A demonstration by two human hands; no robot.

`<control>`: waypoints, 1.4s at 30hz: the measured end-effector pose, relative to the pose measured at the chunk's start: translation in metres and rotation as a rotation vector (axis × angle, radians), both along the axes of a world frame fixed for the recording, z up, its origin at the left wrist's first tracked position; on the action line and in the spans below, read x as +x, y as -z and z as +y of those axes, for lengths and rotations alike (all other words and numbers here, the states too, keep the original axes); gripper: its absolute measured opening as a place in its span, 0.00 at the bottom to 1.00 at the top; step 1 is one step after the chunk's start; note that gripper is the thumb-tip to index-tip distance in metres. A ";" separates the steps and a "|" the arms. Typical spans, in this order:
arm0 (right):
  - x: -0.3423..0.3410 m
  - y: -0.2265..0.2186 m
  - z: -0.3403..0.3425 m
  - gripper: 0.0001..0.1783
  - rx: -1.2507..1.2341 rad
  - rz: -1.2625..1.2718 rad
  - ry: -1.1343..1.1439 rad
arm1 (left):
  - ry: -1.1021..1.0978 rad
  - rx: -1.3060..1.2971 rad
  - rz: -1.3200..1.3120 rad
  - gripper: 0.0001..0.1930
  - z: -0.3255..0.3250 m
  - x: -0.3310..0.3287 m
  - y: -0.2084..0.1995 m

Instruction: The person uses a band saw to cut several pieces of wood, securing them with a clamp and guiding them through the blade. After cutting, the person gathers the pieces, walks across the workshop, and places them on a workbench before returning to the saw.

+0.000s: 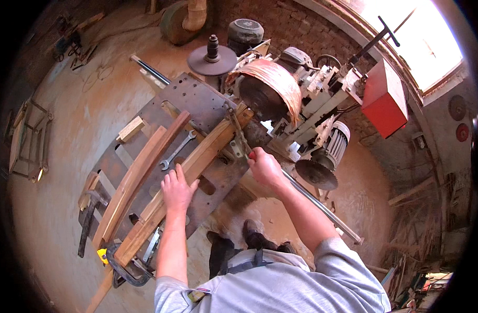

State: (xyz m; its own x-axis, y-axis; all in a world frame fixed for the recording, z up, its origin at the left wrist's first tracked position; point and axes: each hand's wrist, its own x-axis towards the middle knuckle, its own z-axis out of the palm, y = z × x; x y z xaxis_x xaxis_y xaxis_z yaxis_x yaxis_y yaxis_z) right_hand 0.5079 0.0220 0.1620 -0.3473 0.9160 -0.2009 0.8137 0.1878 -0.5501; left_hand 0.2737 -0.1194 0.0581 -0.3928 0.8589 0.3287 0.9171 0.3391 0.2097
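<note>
My left hand [177, 190] lies on a long wooden beam [202, 156], fingers spread over its top and side. The beam runs diagonally across a metal machine table [197, 96]. My right hand [265, 166] is closed round the red handle [253, 155] of a metal clamp [240, 134], whose arm reaches over the beam's far end. Just beyond that end sits a round dark saw blade or cutter [259, 97] under a copper-coloured cover [275, 78]. Left of the beam lie an open-end wrench [177, 150] and curved wooden pieces [140, 177].
A C-clamp [125, 268] and a yellow tape measure [102, 254] are at the table's near left end. A toothed circular blade [316, 175] on a motor [337, 141] stands to the right, below a red box [385, 99]. A steel rail [322, 207] passes my right forearm.
</note>
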 end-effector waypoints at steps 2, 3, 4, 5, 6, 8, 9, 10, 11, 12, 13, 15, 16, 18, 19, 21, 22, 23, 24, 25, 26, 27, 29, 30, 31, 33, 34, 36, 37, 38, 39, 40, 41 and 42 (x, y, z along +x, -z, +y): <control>-0.014 -0.003 0.005 0.15 -0.001 -0.018 0.009 | -0.003 -0.015 -0.007 0.44 0.005 -0.012 -0.005; -0.019 0.002 0.012 0.16 0.002 -0.020 0.024 | -0.004 -0.024 -0.011 0.44 0.007 -0.018 -0.007; -0.024 0.005 0.016 0.16 0.001 -0.031 0.021 | -0.004 -0.035 -0.020 0.44 0.009 -0.024 -0.007; -0.028 0.008 0.020 0.17 0.001 -0.043 0.020 | -0.002 -0.045 -0.030 0.44 0.012 -0.029 -0.007; -0.036 0.009 0.025 0.17 -0.001 -0.042 0.017 | -0.002 -0.058 -0.027 0.44 0.015 -0.037 -0.007; -0.053 0.007 0.035 0.17 -0.015 -0.045 0.011 | -0.007 -0.046 0.002 0.44 0.024 -0.055 -0.005; -0.060 0.008 0.037 0.18 -0.027 -0.055 0.013 | -0.004 -0.046 0.009 0.44 0.026 -0.061 -0.001; -0.067 0.010 0.040 0.18 -0.034 -0.051 0.017 | -0.006 -0.053 0.009 0.44 0.029 -0.068 0.002; -0.076 0.010 0.043 0.18 -0.041 -0.048 0.022 | -0.008 -0.061 0.010 0.44 0.032 -0.075 0.005; -0.084 0.011 0.046 0.18 -0.048 -0.047 0.024 | -0.013 -0.068 0.008 0.45 0.034 -0.082 0.008; -0.092 0.012 0.047 0.18 -0.020 -0.046 0.016 | -0.016 -0.065 0.001 0.44 0.038 -0.089 0.011; -0.110 0.014 0.055 0.17 -0.052 -0.056 0.041 | -0.014 -0.090 0.006 0.45 0.047 -0.105 0.014; -0.118 0.017 0.060 0.17 -0.068 -0.057 0.054 | -0.013 -0.102 0.012 0.45 0.052 -0.113 0.016; -0.130 0.024 0.066 0.16 -0.065 -0.026 0.034 | -0.002 -0.078 0.029 0.44 0.059 -0.127 0.026; -0.138 0.024 0.068 0.16 -0.061 -0.026 0.026 | 0.001 -0.064 0.043 0.44 0.061 -0.134 0.031; -0.152 0.034 0.077 0.16 -0.044 -0.034 0.012 | 0.001 -0.059 0.057 0.44 0.069 -0.147 0.040; -0.157 0.039 0.082 0.16 -0.061 -0.042 0.017 | -0.002 -0.067 0.056 0.44 0.075 -0.153 0.044; -0.163 0.044 0.088 0.17 -0.077 -0.049 0.021 | -0.006 -0.075 0.056 0.44 0.080 -0.157 0.048; -0.170 0.042 0.093 0.17 -0.093 -0.054 0.018 | 0.001 -0.065 0.058 0.44 0.083 -0.164 0.051; -0.175 0.037 0.095 0.18 -0.119 -0.060 0.003 | 0.008 -0.055 0.060 0.44 0.086 -0.170 0.055; -0.179 0.039 0.098 0.17 -0.117 -0.067 -0.006 | 0.014 -0.044 0.062 0.44 0.089 -0.176 0.058; -0.184 0.041 0.101 0.16 -0.114 -0.078 -0.013 | 0.016 -0.051 0.051 0.44 0.093 -0.180 0.059; -0.193 0.042 0.106 0.16 -0.116 -0.097 -0.013 | 0.019 -0.065 0.030 0.44 0.097 -0.188 0.061; -0.197 0.040 0.106 0.16 -0.119 -0.101 -0.010 | 0.017 -0.067 0.031 0.44 0.098 -0.191 0.060; -0.201 0.038 0.106 0.16 -0.123 -0.105 -0.008 | 0.014 -0.068 0.031 0.44 0.098 -0.194 0.060; -0.205 0.035 0.107 0.16 -0.125 -0.107 -0.025 | 0.009 -0.069 0.029 0.44 0.099 -0.199 0.058; -0.206 0.035 0.108 0.16 -0.127 -0.109 -0.032 | 0.007 -0.069 0.027 0.44 0.100 -0.200 0.057; -0.210 0.041 0.112 0.16 -0.114 -0.095 -0.030 | 0.007 -0.066 0.025 0.44 0.102 -0.203 0.056; -0.212 0.043 0.113 0.15 -0.106 -0.087 -0.028 | 0.009 -0.064 0.025 0.43 0.103 -0.206 0.055; -0.214 0.043 0.114 0.15 -0.108 -0.081 -0.022 | 0.010 -0.062 0.025 0.43 0.104 -0.208 0.055; -0.217 0.042 0.114 0.15 -0.108 -0.074 -0.019 | 0.007 -0.064 0.028 0.43 0.103 -0.211 0.055; -0.220 0.041 0.113 0.15 -0.109 -0.067 -0.015 | 0.004 -0.067 0.030 0.43 0.103 -0.214 0.055; -0.223 0.041 0.114 0.15 -0.110 -0.066 -0.019 | 0.001 -0.069 0.033 0.43 0.103 -0.217 0.055; -0.225 0.043 0.115 0.15 -0.111 -0.067 -0.019 | 0.001 -0.063 0.034 0.43 0.104 -0.219 0.055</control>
